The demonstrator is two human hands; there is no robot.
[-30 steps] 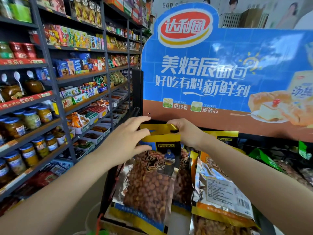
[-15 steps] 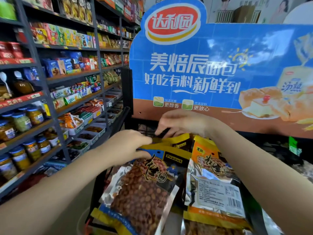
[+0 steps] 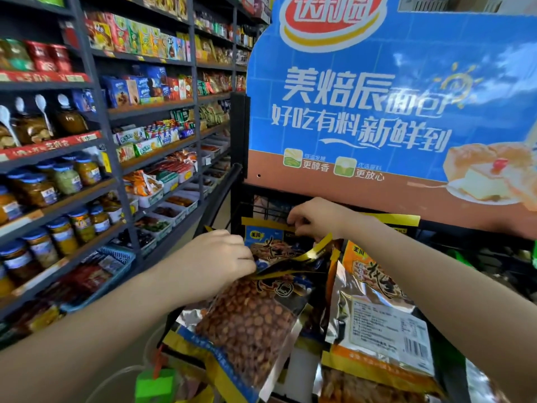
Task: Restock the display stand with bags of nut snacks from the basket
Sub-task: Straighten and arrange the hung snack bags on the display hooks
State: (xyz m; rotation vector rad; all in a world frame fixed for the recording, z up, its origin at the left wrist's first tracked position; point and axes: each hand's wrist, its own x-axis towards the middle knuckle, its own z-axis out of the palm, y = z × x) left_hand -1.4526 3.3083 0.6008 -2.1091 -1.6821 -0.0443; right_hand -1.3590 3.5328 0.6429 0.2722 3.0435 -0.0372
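Observation:
My left hand point(image 3: 216, 258) grips the top edge of a blue-and-yellow bag of peanuts point(image 3: 250, 324), which tilts down to the left in front of the black wire display stand point(image 3: 247, 205). My right hand point(image 3: 315, 218) pinches the yellow top strip of another blue peanut bag point(image 3: 267, 238) hanging at the back of the stand. An orange-trimmed bag point(image 3: 377, 318) with a white label hangs to the right. The basket is hidden, apart from a white rim point(image 3: 116, 379) at the bottom.
A large blue bread advert board point(image 3: 377, 97) tops the stand. Dark shelving point(image 3: 122, 170) on the left holds jars, boxes and trays of snacks along a narrow aisle. A green tag point(image 3: 154, 383) hangs low below the bags. More packets fill the stand to the right.
My left hand has lowered and tilted the front peanut bag to the left. My right hand left that bag's top and took the top strip of the bag behind it.

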